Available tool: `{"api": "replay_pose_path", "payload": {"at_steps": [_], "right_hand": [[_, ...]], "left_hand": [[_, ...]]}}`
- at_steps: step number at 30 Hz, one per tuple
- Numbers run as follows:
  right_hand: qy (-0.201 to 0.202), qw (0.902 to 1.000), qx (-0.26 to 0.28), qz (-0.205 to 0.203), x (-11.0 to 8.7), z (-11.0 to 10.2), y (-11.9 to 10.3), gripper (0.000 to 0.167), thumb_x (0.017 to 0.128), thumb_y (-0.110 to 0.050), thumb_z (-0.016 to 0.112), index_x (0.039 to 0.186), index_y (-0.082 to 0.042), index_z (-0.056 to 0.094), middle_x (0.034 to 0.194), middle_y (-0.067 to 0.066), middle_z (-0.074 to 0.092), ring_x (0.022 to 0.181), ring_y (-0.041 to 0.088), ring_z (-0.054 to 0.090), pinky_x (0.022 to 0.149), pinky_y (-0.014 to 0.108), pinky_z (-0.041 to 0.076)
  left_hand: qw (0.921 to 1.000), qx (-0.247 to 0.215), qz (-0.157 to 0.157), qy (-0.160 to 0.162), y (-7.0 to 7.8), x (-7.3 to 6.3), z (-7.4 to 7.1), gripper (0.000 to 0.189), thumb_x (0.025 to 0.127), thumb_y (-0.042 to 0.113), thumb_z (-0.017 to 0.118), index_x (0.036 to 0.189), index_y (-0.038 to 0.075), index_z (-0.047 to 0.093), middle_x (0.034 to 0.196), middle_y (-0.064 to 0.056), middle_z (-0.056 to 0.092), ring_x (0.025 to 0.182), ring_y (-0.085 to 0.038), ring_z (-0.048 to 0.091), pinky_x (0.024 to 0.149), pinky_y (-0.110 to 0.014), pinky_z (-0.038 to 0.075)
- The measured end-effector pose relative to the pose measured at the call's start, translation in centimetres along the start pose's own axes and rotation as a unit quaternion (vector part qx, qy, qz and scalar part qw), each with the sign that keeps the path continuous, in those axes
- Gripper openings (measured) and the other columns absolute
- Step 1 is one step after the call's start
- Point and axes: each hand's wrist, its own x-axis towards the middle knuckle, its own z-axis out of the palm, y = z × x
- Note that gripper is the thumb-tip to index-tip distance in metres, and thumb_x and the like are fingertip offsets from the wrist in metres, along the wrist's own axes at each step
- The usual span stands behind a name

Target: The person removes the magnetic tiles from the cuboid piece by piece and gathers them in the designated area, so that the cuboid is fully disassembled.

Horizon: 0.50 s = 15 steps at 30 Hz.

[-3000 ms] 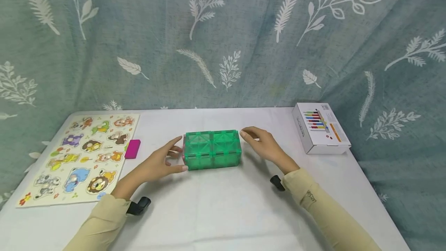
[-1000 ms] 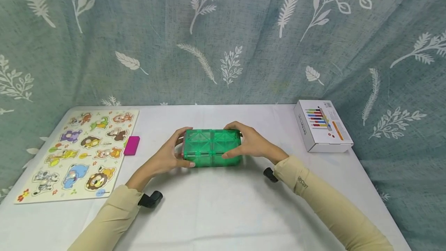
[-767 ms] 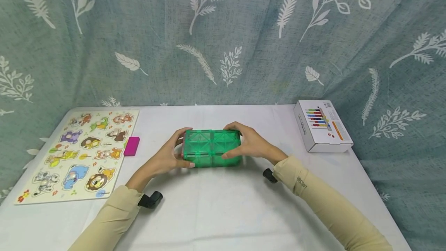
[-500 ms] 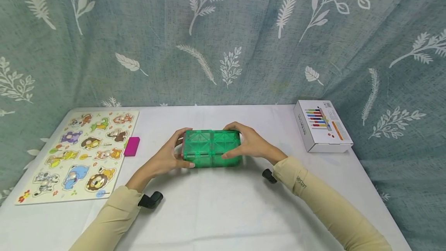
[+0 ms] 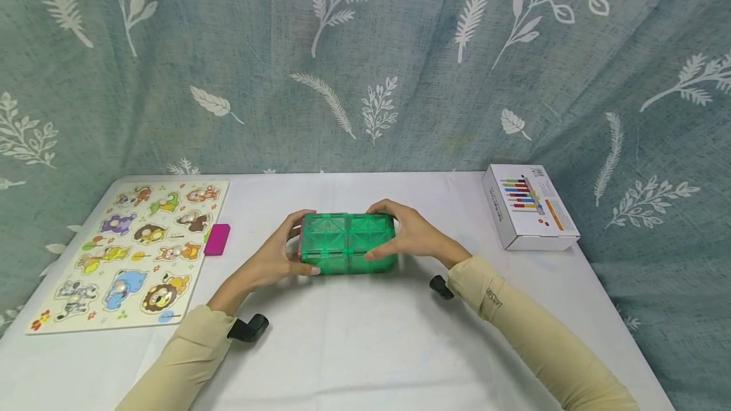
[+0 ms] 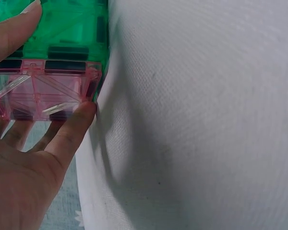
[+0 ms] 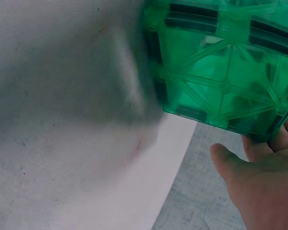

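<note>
A box-shaped block of see-through green magnetic tiles [image 5: 347,243] rests on the white-covered table, its long side facing me. One end of it is a pink tile [image 6: 48,91], clear in the left wrist view. My left hand [image 5: 268,259] grips that end, thumb on the front green face and fingers round the back. At the other end my right hand [image 5: 412,233] holds the block, its thumb across the front and its fingers behind. In the right wrist view one finger [image 7: 225,158] stands off the green end tile [image 7: 221,91]. The block's underside is hidden.
On the left lies a wooden animal peg puzzle board [image 5: 131,252], with a magenta block [image 5: 217,240] at its right edge. A white box with a bead abacus picture [image 5: 531,208] stands at the back right. A leaf-patterned curtain [image 5: 365,68] hangs behind the table [image 5: 365,347].
Since three seconds ago both hands have closed in on the block's ends, and the right thumb has come across its front. Through the last second hands and block hold still.
</note>
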Motion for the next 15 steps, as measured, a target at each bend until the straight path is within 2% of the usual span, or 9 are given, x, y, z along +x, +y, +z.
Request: {"api": "replay_pose_path", "payload": {"at_steps": [7,15], "right_hand": [[-0.004,1.0,0.003,0.002,0.07,-0.02,0.03,0.077,0.068,-0.034,0.093,0.134,-0.022,0.055,0.136,-0.001,0.059,0.127,0.022,0.053,0.109,0.049,0.045],[0.001,0.9999,-0.012,-0.001,0.19,-0.11,-0.08,0.077,0.066,-0.036,0.094,0.133,-0.022,0.057,0.136,-0.002,0.059,0.13,0.021,0.053,0.111,0.05,0.044]], "left_hand": [[1.0,-0.004,0.002,-0.001,0.11,-0.05,0.07,0.11,0.07,0.005,0.09,0.157,0.019,0.024,0.163,-0.017,0.023,0.153,-0.045,0.021,0.111,-0.062,0.043],[1.0,-0.002,-0.002,-0.002,0.19,-0.1,0.0,0.11,0.07,0.005,0.09,0.157,0.021,0.024,0.163,-0.017,0.022,0.153,-0.045,0.02,0.112,-0.062,0.042]]}}
